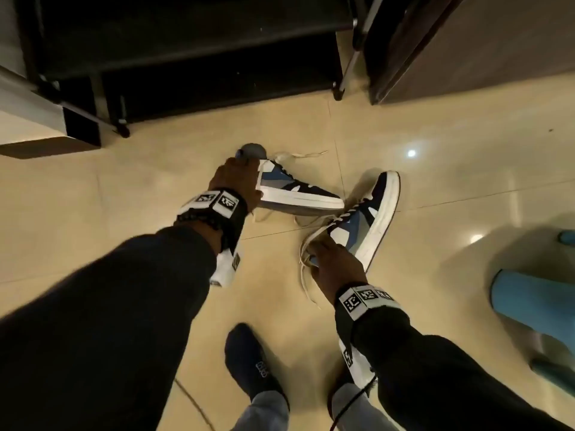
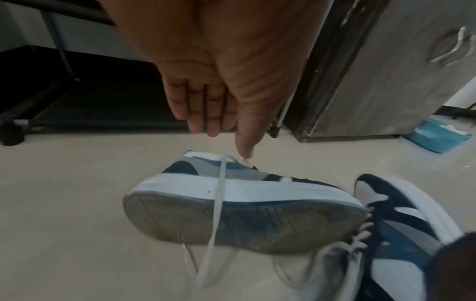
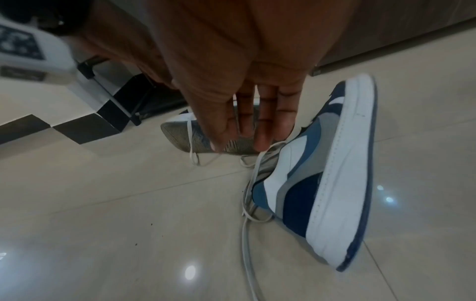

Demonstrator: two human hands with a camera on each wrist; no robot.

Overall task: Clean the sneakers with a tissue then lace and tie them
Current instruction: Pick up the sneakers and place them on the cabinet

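Note:
Two navy, blue, grey and white sneakers with loose white laces are just above the tiled floor. My left hand [image 1: 239, 178] [image 2: 224, 140] pinches the heel collar of the far sneaker [image 1: 298, 191] [image 2: 231, 193], which is tilted so its grey sole shows. A lace [image 2: 219, 199] hangs across that sole. My right hand [image 1: 326, 259] [image 3: 239, 138] grips the near sneaker [image 1: 367, 216] [image 3: 322, 183] at its opening, fingers reaching inside, toe pointing away. Its laces [image 1: 303, 275] trail to the floor. A blue tissue box [image 2: 435, 136] lies by the cabinet.
A black shoe rack [image 1: 186, 57] stands at the back, and a wooden cabinet [image 1: 466, 42] at the back right. My feet in dark socks [image 1: 252, 362] stand on the beige tiles below the hands. A blurred blue object [image 1: 529, 303] sits at the right edge.

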